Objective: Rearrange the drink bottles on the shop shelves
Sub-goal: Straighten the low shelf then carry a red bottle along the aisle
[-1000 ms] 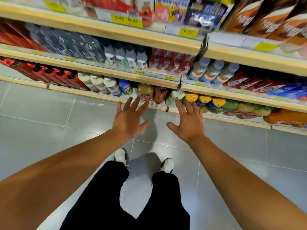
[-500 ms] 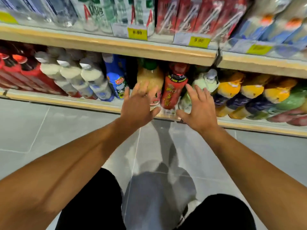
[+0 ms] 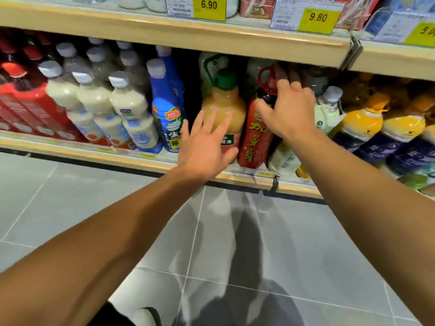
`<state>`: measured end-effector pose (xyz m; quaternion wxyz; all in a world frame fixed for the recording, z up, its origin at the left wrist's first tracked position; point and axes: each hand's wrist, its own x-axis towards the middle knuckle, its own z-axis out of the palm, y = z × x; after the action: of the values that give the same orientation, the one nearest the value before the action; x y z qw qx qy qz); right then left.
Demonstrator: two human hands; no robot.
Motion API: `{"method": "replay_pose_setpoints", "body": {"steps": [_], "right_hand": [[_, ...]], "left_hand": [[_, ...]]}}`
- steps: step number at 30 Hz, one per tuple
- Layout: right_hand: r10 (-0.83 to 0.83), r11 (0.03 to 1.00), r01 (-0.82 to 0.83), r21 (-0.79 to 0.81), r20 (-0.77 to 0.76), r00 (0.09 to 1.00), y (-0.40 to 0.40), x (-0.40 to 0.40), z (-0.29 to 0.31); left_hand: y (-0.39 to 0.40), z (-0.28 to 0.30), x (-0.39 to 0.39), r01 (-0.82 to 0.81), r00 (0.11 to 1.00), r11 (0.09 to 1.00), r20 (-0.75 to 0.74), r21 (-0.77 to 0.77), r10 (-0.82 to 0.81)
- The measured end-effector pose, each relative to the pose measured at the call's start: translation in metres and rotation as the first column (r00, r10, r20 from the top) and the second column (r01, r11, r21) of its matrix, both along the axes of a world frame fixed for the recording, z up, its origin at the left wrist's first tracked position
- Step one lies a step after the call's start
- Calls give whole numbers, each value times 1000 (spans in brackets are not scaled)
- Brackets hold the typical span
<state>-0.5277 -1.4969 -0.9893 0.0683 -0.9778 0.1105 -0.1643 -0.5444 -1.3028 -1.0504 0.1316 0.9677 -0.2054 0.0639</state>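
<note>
Two hands, left (image 3: 205,147) spread against juice bottle (image 3: 224,109), right (image 3: 286,109) gripping red bottle (image 3: 257,137)

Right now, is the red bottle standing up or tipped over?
Standing up: the red bottle rests on the shelf, cap up, right hand around its neck.

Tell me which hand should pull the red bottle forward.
Probably the right hand: its fingers already curl around the red bottle at its neck. The left hand lies open against the orange juice bottle.
</note>
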Motion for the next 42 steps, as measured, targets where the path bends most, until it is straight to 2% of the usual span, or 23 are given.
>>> {"method": "replay_pose_setpoints", "body": {"steps": [3, 7, 11, 14, 16, 19, 21, 27, 29, 32, 35, 39, 42], "right_hand": [[-3, 993, -9, 115, 103, 995, 2, 0, -1], [68, 953, -162, 256, 340, 938, -2, -24, -11], [109, 928, -222, 299, 353, 929, -8, -51, -15], [114, 913, -243, 326, 367, 923, -13, -65, -15], [133, 890, -273, 365, 365, 922, -16, -74, -16], [165, 877, -303, 374, 357, 919, -14, -86, -17], [172, 873, -321, 367, 384, 907, -12, -92, -15], [248, 876, -403, 265, 469, 848, 13, -100, 18], [264, 867, -419, 269, 466, 845, 21, -104, 26], [244, 833, -406, 376, 409, 879, 30, -108, 19], [231, 785, -354, 508, 290, 929, 40, -111, -13], [184, 729, -245, 639, 161, 970, 54, -112, -67], [198, 705, -224, 672, 117, 973, 59, -113, -99]], "left_hand": [[-1, -5, -2, 23, 1000, 999, -11, -29, -24], [-17, -8, 0, 83, 996, 990, 37, -110, -80], [-44, -20, -5, 169, 985, 939, 15, -300, -173], [-62, -25, -9, 146, 974, 822, -67, -550, -218], [-75, -22, -10, 140, 963, 759, -90, -636, -253], [-86, -21, -10, 108, 957, 690, -113, -716, -268], [-86, -19, -13, 97, 958, 675, -116, -732, -263], [-58, 10, -31, 97, 971, 563, -48, -821, -236], [-45, 17, -40, 84, 974, 583, -57, -808, -221], [-27, 12, -53, 60, 966, 639, -116, -767, -230], [-12, -17, -66, -17, 942, 672, -237, -740, -237], [3, -63, -82, -128, 911, 754, -377, -644, -168], [6, -90, -87, -160, 911, 787, -397, -596, -115]]}}
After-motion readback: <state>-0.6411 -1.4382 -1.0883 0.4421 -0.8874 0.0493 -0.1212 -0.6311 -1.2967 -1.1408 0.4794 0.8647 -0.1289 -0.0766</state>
